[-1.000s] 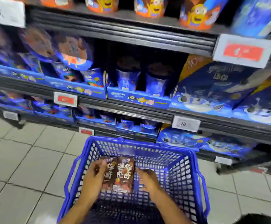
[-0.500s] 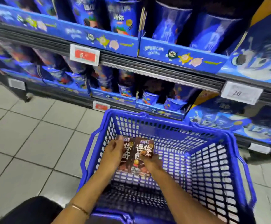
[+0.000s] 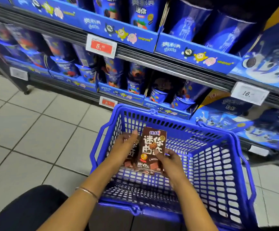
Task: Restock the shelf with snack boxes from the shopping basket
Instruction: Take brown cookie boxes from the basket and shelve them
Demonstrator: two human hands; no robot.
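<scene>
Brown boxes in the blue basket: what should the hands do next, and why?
Probably lift both boxes out. The left hand grips the left box, the right hand pinches the right box, both are inside the basket, and the shelf is beyond it.

2 brown snack boxes inside the blue mesh shopping basket point(image 3: 215, 135), near its left wall, clear of its floor. Upright, side by side, touching. The right box point(image 3: 152, 147) shows white lettering and a cookie print; the left box point(image 3: 133, 155) is partly hidden. The shelf point(image 3: 168, 70) stands just beyond the basket's far rim.
</scene>
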